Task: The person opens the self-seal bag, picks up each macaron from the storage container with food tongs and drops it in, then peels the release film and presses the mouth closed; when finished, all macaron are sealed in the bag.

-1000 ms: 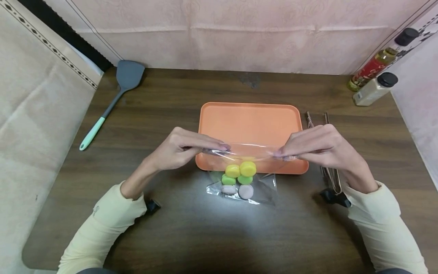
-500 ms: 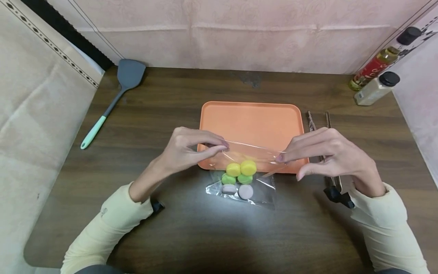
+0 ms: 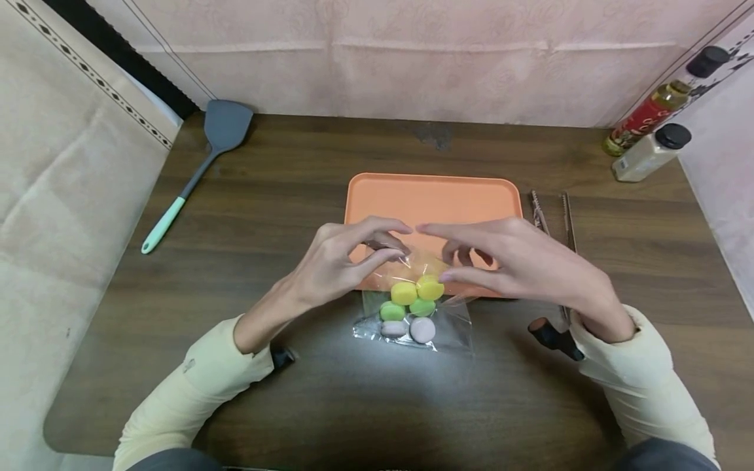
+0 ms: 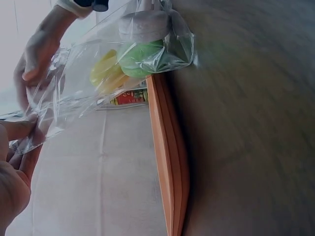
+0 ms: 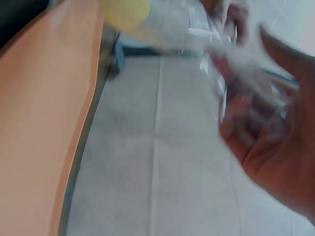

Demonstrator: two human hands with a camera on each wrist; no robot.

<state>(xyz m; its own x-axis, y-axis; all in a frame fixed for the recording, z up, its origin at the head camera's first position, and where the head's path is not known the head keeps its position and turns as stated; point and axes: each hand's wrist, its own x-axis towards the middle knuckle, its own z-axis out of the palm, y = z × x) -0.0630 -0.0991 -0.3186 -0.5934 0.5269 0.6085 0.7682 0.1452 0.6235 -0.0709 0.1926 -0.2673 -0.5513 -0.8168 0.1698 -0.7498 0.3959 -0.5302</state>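
Note:
A clear plastic bag (image 3: 458,330) holds yellow macarons (image 3: 404,293), green macarons (image 3: 392,311) and pale grey-lilac macarons (image 3: 422,330), stacked in pairs. Its lower end is at the near edge of the orange tray (image 3: 436,196), its upper part over the tray. My left hand (image 3: 347,258) pinches the bag's top edge between thumb and fingers, which also shows in the left wrist view. My right hand (image 3: 506,255) is beside the bag's mouth, thumb apart from the bent fingers, forefinger stretched toward the left hand. In the right wrist view, blurred plastic overlaps the right fingers (image 5: 241,132).
Metal tongs (image 3: 569,222) lie right of the tray, partly under the right forearm. A grey spatula with a mint handle (image 3: 226,127) lies at the back left. An oil bottle (image 3: 648,118) and a black-capped jar (image 3: 648,156) stand at the back right.
My right hand has let go of the bag's right corner and moved left, close to the left hand. The bag's top, stretched wide earlier, is now gathered. The left hand keeps its pinch.

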